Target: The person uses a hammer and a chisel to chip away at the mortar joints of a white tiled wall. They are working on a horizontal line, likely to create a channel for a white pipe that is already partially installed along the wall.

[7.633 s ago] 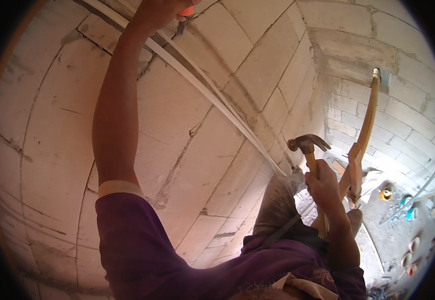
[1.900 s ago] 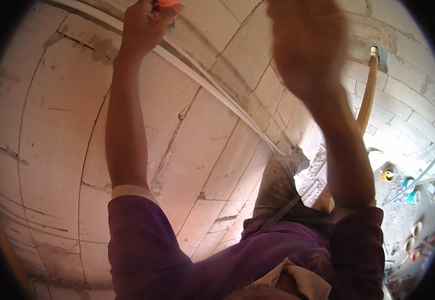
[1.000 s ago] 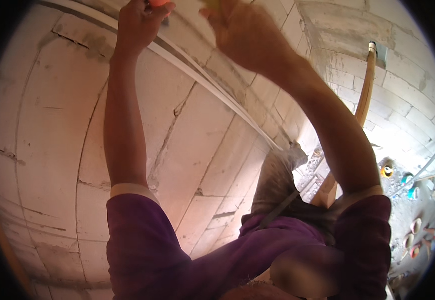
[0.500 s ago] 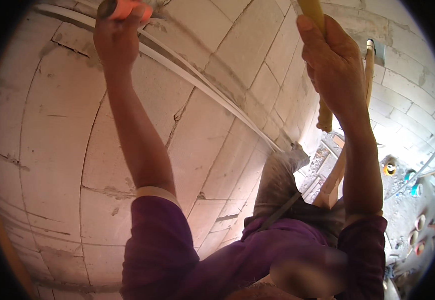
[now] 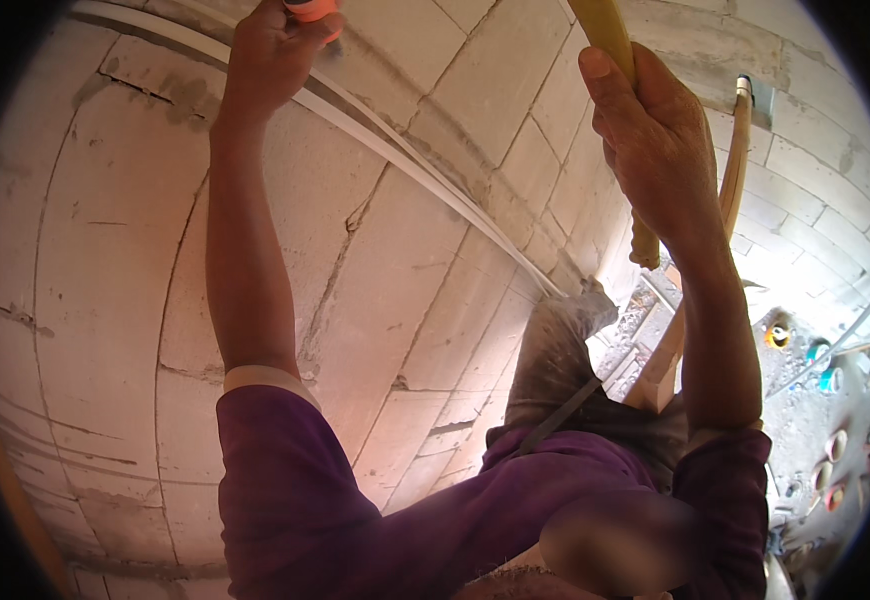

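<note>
My left hand (image 5: 270,65) is raised by the block wall at the upper left. Its fingers are wrapped round a tool with an orange handle (image 5: 312,9), part of which lies beyond the top edge. A short dark part of that tool shows just below the grip. At the upper right my right hand (image 5: 660,140) grips a yellow handle (image 5: 603,25), its thumb lying along it. The handle's knobbed lower end sticks out under the fist; the upper end runs out of the picture, so the tool's head is hidden.
Thin white pipes (image 5: 405,165) run slantwise along the pale block wall (image 5: 85,270), behind my left hand. Beyond my right forearm stands a wooden beam (image 5: 659,370). Cans and rubble lie on the floor (image 5: 785,400) at the lower right.
My left hand has shifted to the right and slightly up with the orange-handled tool, whose dark rear end no longer shows. My right hand has moved slightly left, still gripping the yellow handle.
</note>
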`<action>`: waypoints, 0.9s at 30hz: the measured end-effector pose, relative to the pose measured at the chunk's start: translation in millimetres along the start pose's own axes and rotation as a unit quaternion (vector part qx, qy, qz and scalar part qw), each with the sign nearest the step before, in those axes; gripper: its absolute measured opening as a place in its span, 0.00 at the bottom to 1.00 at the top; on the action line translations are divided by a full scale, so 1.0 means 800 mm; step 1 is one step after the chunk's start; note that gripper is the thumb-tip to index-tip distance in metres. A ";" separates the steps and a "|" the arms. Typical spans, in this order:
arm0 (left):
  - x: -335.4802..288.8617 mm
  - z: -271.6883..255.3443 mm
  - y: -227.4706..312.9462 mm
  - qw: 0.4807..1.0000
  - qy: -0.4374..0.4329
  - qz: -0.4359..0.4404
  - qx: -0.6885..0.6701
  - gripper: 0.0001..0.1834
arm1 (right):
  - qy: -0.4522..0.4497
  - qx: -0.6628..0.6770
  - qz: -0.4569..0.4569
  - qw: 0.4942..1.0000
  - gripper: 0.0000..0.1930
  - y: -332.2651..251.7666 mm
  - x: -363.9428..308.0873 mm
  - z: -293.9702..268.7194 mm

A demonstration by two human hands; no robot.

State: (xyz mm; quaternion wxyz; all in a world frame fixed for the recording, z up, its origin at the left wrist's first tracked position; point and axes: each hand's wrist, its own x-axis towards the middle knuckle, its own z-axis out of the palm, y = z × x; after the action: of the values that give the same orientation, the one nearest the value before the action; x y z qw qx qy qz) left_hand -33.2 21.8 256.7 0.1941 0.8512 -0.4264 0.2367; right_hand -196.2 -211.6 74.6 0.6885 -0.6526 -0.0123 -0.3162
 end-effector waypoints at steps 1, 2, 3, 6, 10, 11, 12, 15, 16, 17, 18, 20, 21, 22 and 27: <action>0.001 0.002 -0.001 1.000 0.002 0.002 -0.016 0.13 | 0.002 -0.011 -0.021 1.000 0.19 -0.001 0.002 0.001; 0.001 0.004 -0.004 0.999 0.004 0.005 -0.032 0.13 | 0.005 -0.023 -0.042 0.999 0.18 -0.002 0.003 0.002; 0.002 0.007 -0.007 0.999 0.006 0.007 -0.050 0.13 | 0.020 -0.005 -0.044 0.999 0.18 -0.005 0.002 0.004; 0.002 0.008 -0.011 0.999 -0.003 0.025 -0.025 0.13 | 0.037 -0.001 -0.032 0.999 0.18 -0.039 0.004 0.010; 0.004 0.010 -0.004 0.999 0.008 0.036 0.007 0.13 | 0.028 -0.069 -0.093 0.993 0.18 -0.084 0.006 -0.003; 0.005 0.011 0.002 0.998 0.010 0.051 0.044 0.13 | 0.046 -0.064 -0.133 0.988 0.18 -0.083 0.008 -0.001; 0.005 0.011 0.005 0.994 0.012 0.066 0.082 0.13 | 0.064 -0.059 -0.174 0.981 0.18 -0.082 0.009 0.002; 0.006 0.011 0.002 0.998 0.006 0.032 0.048 0.13 | 0.088 -0.025 -0.230 0.969 0.18 -0.081 0.019 0.013; 0.006 0.011 0.001 0.998 0.009 0.033 0.045 0.13 | 0.060 -0.015 -0.214 0.975 0.18 -0.094 0.018 0.003; 0.005 0.011 0.000 0.998 0.013 0.034 0.042 0.14 | 0.053 0.007 -0.221 0.974 0.18 -0.098 0.019 0.004; 0.006 0.012 0.000 0.998 0.015 0.037 0.039 0.14 | 0.047 0.029 -0.228 0.972 0.18 -0.101 0.020 0.003; 0.007 0.013 0.001 0.999 0.011 0.026 0.035 0.13 | 0.079 0.082 -0.292 0.949 0.17 -0.090 0.034 0.020; 0.006 0.013 0.002 0.999 0.009 0.019 0.035 0.13 | 0.094 0.102 -0.328 0.935 0.17 -0.076 0.044 0.029; 0.008 0.018 0.003 0.999 0.008 0.022 0.034 0.13 | 0.088 0.075 -0.313 0.943 0.16 -0.063 0.050 0.041; 0.007 0.015 -0.007 0.998 0.026 -0.032 0.048 0.13 | -0.127 -0.152 -0.126 0.972 0.14 -0.083 0.057 0.047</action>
State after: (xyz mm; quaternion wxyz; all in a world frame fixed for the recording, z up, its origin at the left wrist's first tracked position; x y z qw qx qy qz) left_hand -22.7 14.9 249.4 0.1715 0.8663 -0.3820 0.2724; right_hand -174.8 -193.2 158.9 0.5284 -0.7778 -0.1332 -0.3133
